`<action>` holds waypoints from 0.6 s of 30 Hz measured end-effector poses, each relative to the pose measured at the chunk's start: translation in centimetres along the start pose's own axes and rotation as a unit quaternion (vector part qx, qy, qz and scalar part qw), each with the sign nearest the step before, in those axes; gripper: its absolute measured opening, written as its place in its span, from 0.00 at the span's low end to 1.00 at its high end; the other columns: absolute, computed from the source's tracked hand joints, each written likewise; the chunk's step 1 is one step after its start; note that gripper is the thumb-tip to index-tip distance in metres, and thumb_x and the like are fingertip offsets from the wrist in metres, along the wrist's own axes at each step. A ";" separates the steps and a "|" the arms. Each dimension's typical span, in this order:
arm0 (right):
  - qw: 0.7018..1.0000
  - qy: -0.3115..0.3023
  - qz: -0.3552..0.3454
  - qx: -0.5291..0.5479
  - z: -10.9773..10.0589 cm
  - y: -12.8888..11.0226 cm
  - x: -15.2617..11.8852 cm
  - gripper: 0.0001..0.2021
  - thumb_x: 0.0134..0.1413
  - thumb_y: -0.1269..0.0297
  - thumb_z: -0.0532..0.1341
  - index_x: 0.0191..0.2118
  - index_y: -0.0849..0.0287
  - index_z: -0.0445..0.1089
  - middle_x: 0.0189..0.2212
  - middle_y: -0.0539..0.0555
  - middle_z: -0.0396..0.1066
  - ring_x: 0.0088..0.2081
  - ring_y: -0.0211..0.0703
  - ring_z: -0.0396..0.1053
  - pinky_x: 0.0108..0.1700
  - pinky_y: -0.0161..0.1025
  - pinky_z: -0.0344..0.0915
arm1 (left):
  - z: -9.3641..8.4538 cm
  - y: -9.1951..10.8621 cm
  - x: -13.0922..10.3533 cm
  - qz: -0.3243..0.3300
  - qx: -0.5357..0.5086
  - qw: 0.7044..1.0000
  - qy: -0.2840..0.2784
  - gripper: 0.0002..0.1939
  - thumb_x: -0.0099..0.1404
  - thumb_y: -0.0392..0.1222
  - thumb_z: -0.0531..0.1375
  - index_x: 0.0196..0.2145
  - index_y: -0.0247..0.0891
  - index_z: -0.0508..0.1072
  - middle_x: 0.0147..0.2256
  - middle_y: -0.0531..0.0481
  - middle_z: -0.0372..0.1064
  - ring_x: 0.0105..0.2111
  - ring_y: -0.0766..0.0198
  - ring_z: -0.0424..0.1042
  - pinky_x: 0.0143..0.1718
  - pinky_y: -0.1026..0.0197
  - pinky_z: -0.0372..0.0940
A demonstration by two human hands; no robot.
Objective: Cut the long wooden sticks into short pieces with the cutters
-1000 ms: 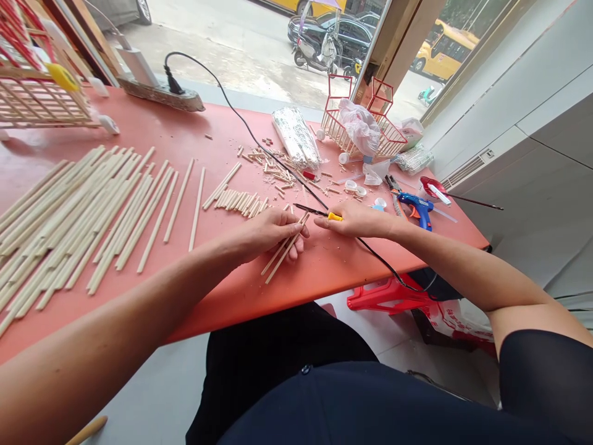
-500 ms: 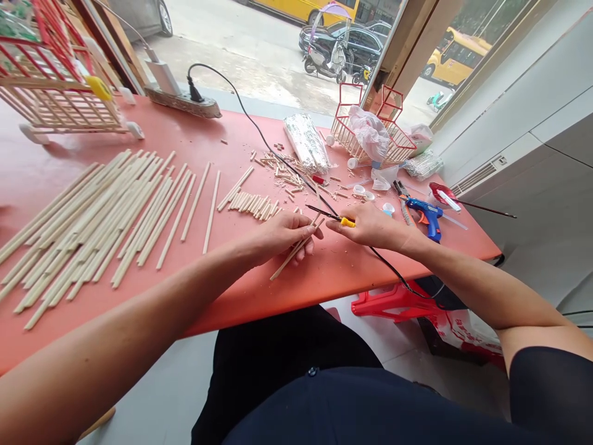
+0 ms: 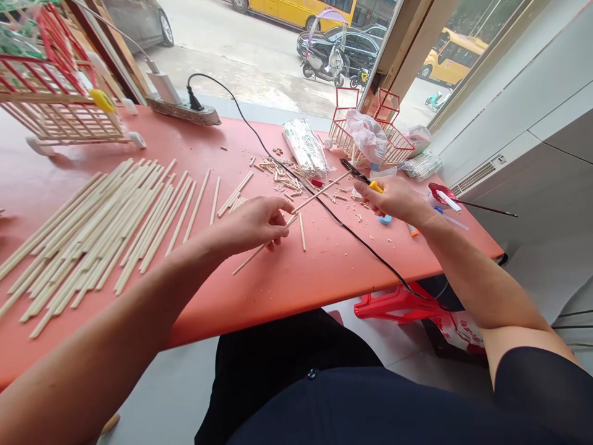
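My left hand (image 3: 262,225) is closed around a thin wooden stick (image 3: 322,193) that slants across the red table. One end of the stick points toward the table's front edge, the other toward the tool in my right hand. My right hand (image 3: 393,196) grips pliers (image 3: 356,169) with black jaws and yellow handles. The far end of the stick lies close to the jaws; I cannot tell whether they touch. A short piece of stick (image 3: 302,232) rests on the table beside my left fingers.
Many long sticks (image 3: 92,235) lie at left. Small cut pieces (image 3: 285,179) are scattered behind a black cable (image 3: 343,225) crossing the table (image 3: 296,284). A foil-like pack (image 3: 306,147), small stick-built cart (image 3: 340,133), larger cart (image 3: 69,117) and power strip (image 3: 185,111) stand farther back.
My right hand has moved away, up and right, with the pliers. My left hand has shifted left, and a longer stick now shows in it. A short piece now lies on the table.
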State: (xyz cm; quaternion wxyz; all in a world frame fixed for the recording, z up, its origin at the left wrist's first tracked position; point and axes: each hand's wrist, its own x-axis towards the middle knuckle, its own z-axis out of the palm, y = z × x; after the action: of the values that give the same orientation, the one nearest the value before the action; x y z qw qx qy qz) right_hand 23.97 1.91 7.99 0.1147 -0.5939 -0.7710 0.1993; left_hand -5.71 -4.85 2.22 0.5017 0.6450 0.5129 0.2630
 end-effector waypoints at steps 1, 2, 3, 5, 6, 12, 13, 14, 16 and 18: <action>0.999 0.019 0.007 0.033 -0.3 0.5 0.2 0.35 0.60 0.24 0.58 0.26 0.56 0.65 0.18 0.51 0.65 0.20 0.37 0.63 0.27 0.40 0.59 | 0.4 -0.2 0.2 0.006 -0.002 1.000 0.017 0.20 0.59 0.28 0.63 0.49 0.36 0.75 0.24 0.55 0.75 0.22 0.60 0.77 0.26 0.61 0.72; 0.997 0.030 0.013 0.066 -0.6 1.1 0.2 0.35 0.59 0.23 0.58 0.27 0.56 0.66 0.18 0.50 0.65 0.19 0.37 0.63 0.25 0.40 0.59 | 0.8 -0.4 0.4 0.016 -0.012 0.999 0.038 0.20 0.59 0.28 0.63 0.50 0.36 0.74 0.24 0.55 0.74 0.22 0.60 0.77 0.26 0.61 0.72; 0.995 0.031 0.016 0.093 -0.7 1.5 0.3 0.35 0.58 0.23 0.58 0.27 0.56 0.66 0.18 0.50 0.65 0.19 0.37 0.63 0.24 0.40 0.59 | 1.2 -0.5 0.6 0.024 -0.032 0.997 0.061 0.19 0.60 0.28 0.63 0.50 0.37 0.74 0.25 0.55 0.74 0.22 0.61 0.78 0.26 0.61 0.72; 0.991 0.024 0.008 0.133 -0.6 2.1 0.2 0.35 0.58 0.23 0.58 0.28 0.56 0.67 0.19 0.50 0.65 0.19 0.37 0.63 0.24 0.40 0.59 | 1.5 -0.5 0.9 0.043 -0.075 0.990 0.107 0.19 0.62 0.30 0.63 0.50 0.36 0.74 0.27 0.54 0.73 0.25 0.60 0.79 0.27 0.60 0.74; 0.989 0.014 0.000 0.145 -0.4 2.2 0.2 0.35 0.58 0.22 0.58 0.28 0.56 0.67 0.19 0.50 0.65 0.19 0.37 0.63 0.24 0.40 0.60 | 1.4 -0.5 1.0 0.051 -0.084 0.987 0.131 0.19 0.62 0.30 0.63 0.51 0.37 0.75 0.28 0.54 0.73 0.25 0.59 0.80 0.27 0.59 0.75; 0.987 -0.026 -0.069 0.143 1.7 1.1 0.7 0.38 0.58 0.20 0.55 0.29 0.57 0.68 0.19 0.50 0.66 0.20 0.36 0.65 0.26 0.40 0.60 | 0.0 -0.8 1.0 0.020 0.044 0.982 0.181 0.17 0.59 0.28 0.62 0.46 0.37 0.77 0.27 0.53 0.74 0.20 0.60 0.78 0.25 0.60 0.73; 0.984 -0.032 -0.080 0.154 1.9 0.7 0.9 0.38 0.58 0.20 0.54 0.29 0.57 0.68 0.19 0.50 0.66 0.20 0.36 0.65 0.26 0.40 0.60 | 0.2 -0.9 1.0 0.014 0.055 0.984 0.167 0.17 0.59 0.27 0.62 0.45 0.37 0.77 0.26 0.54 0.75 0.20 0.60 0.78 0.26 0.60 0.73; 0.981 -0.040 -0.090 0.168 2.0 0.3 1.1 0.38 0.58 0.20 0.54 0.29 0.57 0.67 0.19 0.49 0.65 0.20 0.36 0.64 0.25 0.40 0.59 | 0.4 -0.9 1.1 0.016 0.058 0.986 0.155 0.17 0.59 0.27 0.61 0.45 0.37 0.78 0.26 0.54 0.75 0.20 0.59 0.79 0.27 0.60 0.73; 0.973 -0.051 -0.109 0.199 2.3 -0.6 1.6 0.38 0.58 0.20 0.54 0.28 0.56 0.66 0.20 0.49 0.64 0.20 0.35 0.63 0.24 0.40 0.57 | 1.1 -0.9 1.2 0.026 0.041 0.988 0.143 0.17 0.60 0.27 0.60 0.46 0.38 0.77 0.27 0.54 0.75 0.22 0.58 0.80 0.28 0.60 0.74; 0.967 -0.057 -0.122 0.216 2.6 -1.5 1.9 0.38 0.59 0.20 0.54 0.28 0.56 0.66 0.20 0.49 0.64 0.20 0.34 0.63 0.24 0.39 0.57 | 1.6 -0.9 1.3 0.032 0.016 0.989 0.147 0.16 0.61 0.28 0.59 0.46 0.38 0.77 0.27 0.54 0.75 0.22 0.58 0.80 0.27 0.60 0.73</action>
State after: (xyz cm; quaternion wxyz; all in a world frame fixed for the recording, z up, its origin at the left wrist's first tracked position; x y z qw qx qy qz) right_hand 21.10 2.98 6.20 0.2195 -0.4440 -0.7814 0.3795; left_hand -4.23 -4.32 0.63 0.4023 0.6230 0.5644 0.3626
